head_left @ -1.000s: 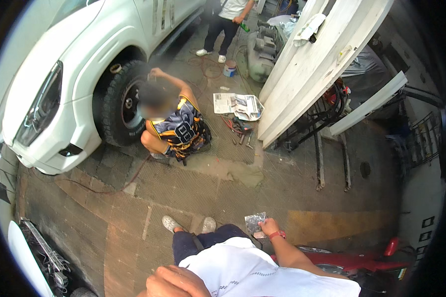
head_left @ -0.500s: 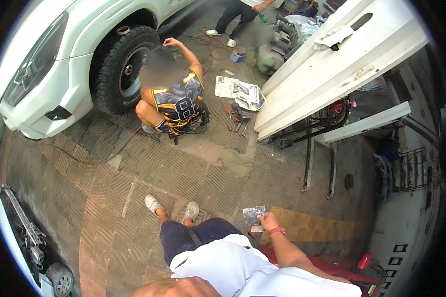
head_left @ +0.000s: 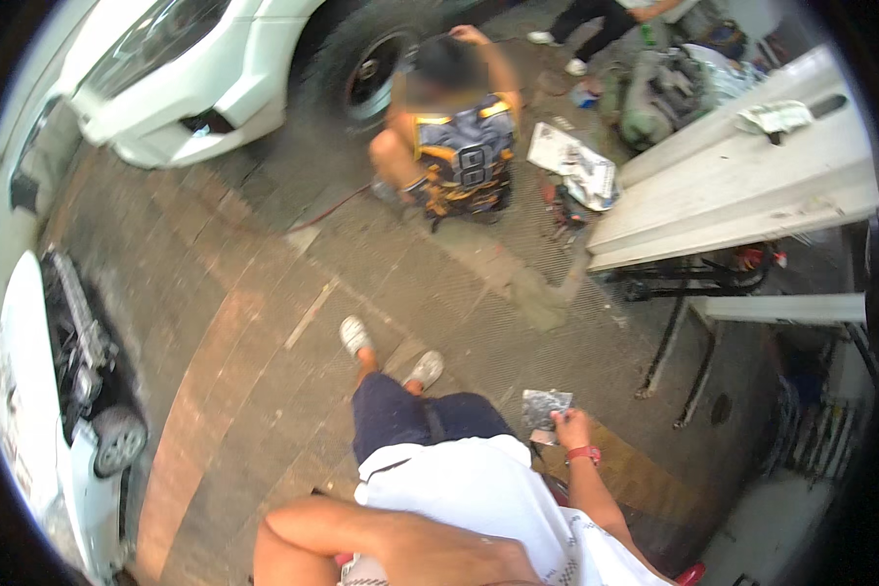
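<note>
In my right hand [head_left: 573, 428], closed with fingers and thumb pinching its edge, is a small grey, scuffed square sheet [head_left: 543, 408]. A lighter piece shows just below the sheet; its kind cannot be made out. A red band [head_left: 584, 453] circles my right wrist. My left arm [head_left: 381, 537] is bent across the front of my white shirt at the lower edge, and the left hand itself is out of sight. Below the sheet's level to the left are my dark shorts [head_left: 430, 420] and pale clogs [head_left: 355, 335].
A person in a dark patterned jersey [head_left: 469, 156] squats by the wheel [head_left: 366, 78] of a white vehicle [head_left: 195, 78]. Newspaper [head_left: 576, 166] and tools [head_left: 564, 212] lie near a white post [head_left: 732, 166]. Another person's legs [head_left: 596, 29] are farther back. A white car with an exposed front [head_left: 88, 332] stands left.
My view has swung, so the scene sits farther right. My left arm has come into view, bent across my body. The right hand still pinches the sheet.
</note>
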Demonstrator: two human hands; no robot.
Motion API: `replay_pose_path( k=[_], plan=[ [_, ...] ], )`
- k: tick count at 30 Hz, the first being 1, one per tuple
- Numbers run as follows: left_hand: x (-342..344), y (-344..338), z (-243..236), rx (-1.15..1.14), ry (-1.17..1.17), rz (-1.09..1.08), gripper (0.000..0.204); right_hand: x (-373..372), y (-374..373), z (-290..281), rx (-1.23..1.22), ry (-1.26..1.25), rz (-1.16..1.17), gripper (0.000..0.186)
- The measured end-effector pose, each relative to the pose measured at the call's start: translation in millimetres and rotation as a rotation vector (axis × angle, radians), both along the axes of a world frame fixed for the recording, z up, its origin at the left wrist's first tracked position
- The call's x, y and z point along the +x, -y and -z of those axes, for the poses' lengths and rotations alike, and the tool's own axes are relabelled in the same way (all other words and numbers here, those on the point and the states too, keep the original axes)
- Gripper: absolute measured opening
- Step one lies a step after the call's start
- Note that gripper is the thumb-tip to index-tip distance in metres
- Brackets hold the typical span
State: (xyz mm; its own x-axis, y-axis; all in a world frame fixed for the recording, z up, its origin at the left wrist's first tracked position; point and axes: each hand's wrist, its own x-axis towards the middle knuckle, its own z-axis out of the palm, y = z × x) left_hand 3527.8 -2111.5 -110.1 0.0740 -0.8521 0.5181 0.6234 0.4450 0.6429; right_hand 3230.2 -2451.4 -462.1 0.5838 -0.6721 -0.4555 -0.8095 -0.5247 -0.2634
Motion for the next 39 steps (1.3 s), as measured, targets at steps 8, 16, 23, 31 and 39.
replay_pose_path(
  k=[8, 16, 23, 31, 39],
  plan=[
    [-4.1, -5.6, 9.1, -0.018, 0.005, 0.030, 0.017, 6.7, -5.8, -28.2, 0.058, -0.091, 0.049, 0.044],
    [22.9, -28.3, -2.3, -0.022, 0.112, 0.046, 0.019, 13.2, -11.8, -14.1, 0.048, -0.005, 0.002, 0.045],
    [45.2, -49.0, -9.6, -0.049, 0.230, 0.123, 0.022, 18.9, -19.4, -7.7, 0.080, 0.042, 0.072, 0.045],
    [78.6, -75.0, -16.3, 0.009, 0.192, 0.070, 0.027, -4.8, -11.9, 17.7, 0.040, 0.098, 0.062, 0.046],
    [40.4, -45.3, 30.3, 0.521, 0.428, -0.028, 0.031, -40.5, -4.3, 31.9, 0.085, 0.022, 0.077, 0.046]
  ],
)
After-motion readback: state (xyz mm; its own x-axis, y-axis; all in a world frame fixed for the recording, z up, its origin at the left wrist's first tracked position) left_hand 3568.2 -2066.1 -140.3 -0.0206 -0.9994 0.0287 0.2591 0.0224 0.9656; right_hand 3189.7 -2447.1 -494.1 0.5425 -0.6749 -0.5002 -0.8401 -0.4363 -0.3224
